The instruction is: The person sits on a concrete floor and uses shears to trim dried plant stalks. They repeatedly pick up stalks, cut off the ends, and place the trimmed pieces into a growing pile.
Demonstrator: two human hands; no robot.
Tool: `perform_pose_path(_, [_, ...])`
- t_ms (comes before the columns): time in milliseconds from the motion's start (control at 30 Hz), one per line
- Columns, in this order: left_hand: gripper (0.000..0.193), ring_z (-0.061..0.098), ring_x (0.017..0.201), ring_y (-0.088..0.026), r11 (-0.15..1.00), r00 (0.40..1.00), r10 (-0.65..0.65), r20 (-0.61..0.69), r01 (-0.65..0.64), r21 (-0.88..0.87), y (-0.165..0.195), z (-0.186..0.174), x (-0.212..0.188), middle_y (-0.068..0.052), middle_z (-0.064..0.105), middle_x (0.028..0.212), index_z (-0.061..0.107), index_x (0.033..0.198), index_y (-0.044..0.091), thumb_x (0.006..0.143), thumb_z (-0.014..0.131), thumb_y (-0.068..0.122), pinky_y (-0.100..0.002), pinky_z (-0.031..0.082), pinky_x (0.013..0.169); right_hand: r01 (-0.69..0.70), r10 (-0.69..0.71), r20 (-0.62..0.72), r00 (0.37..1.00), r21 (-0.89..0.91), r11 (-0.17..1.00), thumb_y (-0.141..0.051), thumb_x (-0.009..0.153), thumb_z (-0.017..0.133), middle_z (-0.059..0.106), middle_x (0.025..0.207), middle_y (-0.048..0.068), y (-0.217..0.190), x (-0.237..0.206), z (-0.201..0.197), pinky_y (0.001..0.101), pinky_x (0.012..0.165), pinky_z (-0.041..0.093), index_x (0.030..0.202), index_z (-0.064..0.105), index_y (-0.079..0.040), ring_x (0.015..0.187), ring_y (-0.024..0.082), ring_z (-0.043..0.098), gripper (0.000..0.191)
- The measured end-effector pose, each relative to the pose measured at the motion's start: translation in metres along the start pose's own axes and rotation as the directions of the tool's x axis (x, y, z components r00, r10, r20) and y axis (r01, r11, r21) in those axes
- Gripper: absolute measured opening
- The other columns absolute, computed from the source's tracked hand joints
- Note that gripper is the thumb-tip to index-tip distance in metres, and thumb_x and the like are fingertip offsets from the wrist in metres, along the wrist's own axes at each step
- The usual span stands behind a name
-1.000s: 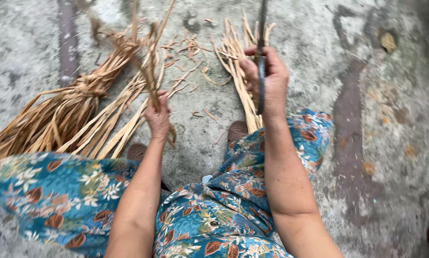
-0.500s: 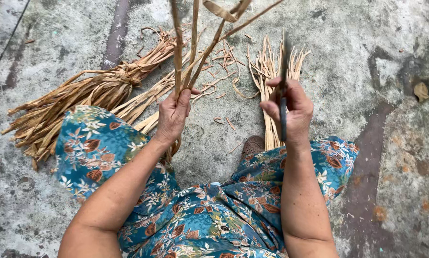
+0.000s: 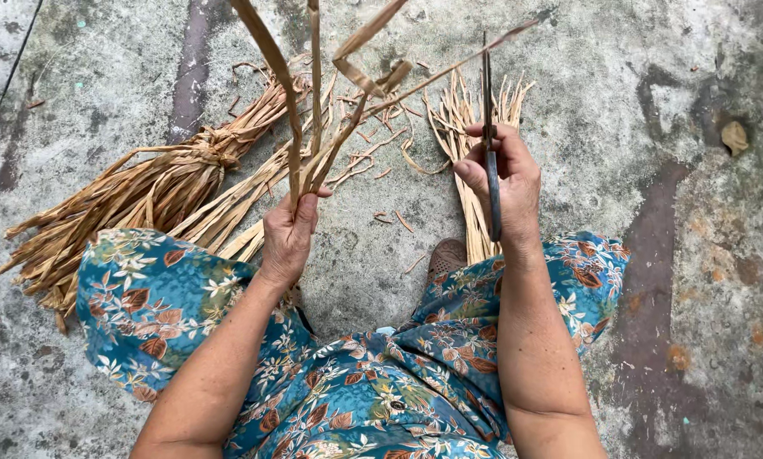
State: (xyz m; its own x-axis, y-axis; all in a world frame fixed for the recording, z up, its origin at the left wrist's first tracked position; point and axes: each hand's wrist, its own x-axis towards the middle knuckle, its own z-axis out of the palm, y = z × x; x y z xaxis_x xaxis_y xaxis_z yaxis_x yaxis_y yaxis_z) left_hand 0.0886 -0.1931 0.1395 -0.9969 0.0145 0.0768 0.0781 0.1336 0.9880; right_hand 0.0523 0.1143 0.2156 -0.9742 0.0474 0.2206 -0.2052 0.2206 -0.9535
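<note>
My left hand (image 3: 289, 231) grips a small bunch of dry tan leaf strips (image 3: 313, 102) and holds them upright, their ends reaching past the top of the view. My right hand (image 3: 504, 183) is closed around a thin dark blade (image 3: 488, 127), a knife or scissors seen edge-on, pointing up and away from me. One long strip crosses just in front of the blade's upper part. Both forearms rest over my lap in blue flowered cloth (image 3: 381, 382).
A tied bundle of dry leaves (image 3: 152, 191) lies on the concrete floor (image 3: 636, 110) to the left. A smaller pile of cut strips (image 3: 470, 110) lies behind my right hand. A brown shoe toe (image 3: 446, 255) shows between my knees. Loose scraps (image 3: 373, 174) litter the middle.
My left hand has lifted the strips higher and closer to the blade. The view has shifted slightly; my right hand keeps the blade upright in about the same place.
</note>
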Motion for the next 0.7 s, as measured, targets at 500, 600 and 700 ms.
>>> perform_pose_path(500, [0.043,0.041,0.049,-0.001,0.979,0.999,-0.04,-0.028,0.044,0.201,-0.018,-0.016,-0.01,0.009,0.041,0.054,0.075,0.118,0.017,0.106,0.05,0.05,-0.026,0.033,0.046,-0.125,0.136,-0.077,0.988,0.13,0.984,-0.022,0.086,0.087,0.058,0.074,-0.007,-0.005,0.003,-0.005,0.0193,0.054,0.04,0.111,0.069,-0.009,0.063,0.002,0.052,0.034])
perform_pose_path(600, [0.042,0.039,0.047,-0.003,0.961,0.998,-0.03,-0.047,0.042,0.273,-0.021,-0.019,-0.011,0.006,0.041,0.053,0.075,0.118,0.018,0.105,0.05,0.049,-0.027,0.031,0.045,-0.032,0.024,0.112,0.993,0.067,0.997,-0.03,0.086,0.086,0.058,0.086,-0.006,-0.01,0.0,-0.008,0.0192,0.063,0.046,0.118,0.07,-0.01,0.075,0.003,0.056,0.041])
perform_pose_path(700, [0.04,0.041,0.049,-0.004,0.953,0.999,0.034,-0.031,-0.023,0.302,-0.022,-0.021,-0.012,0.005,0.044,0.056,0.074,0.119,0.016,0.106,0.051,0.047,-0.028,0.033,0.046,-0.039,0.058,0.198,0.979,-0.095,0.995,-0.041,0.082,0.087,0.064,0.086,-0.004,-0.01,0.001,-0.004,0.0203,0.07,0.052,0.119,0.07,-0.011,0.079,0.004,0.062,0.05])
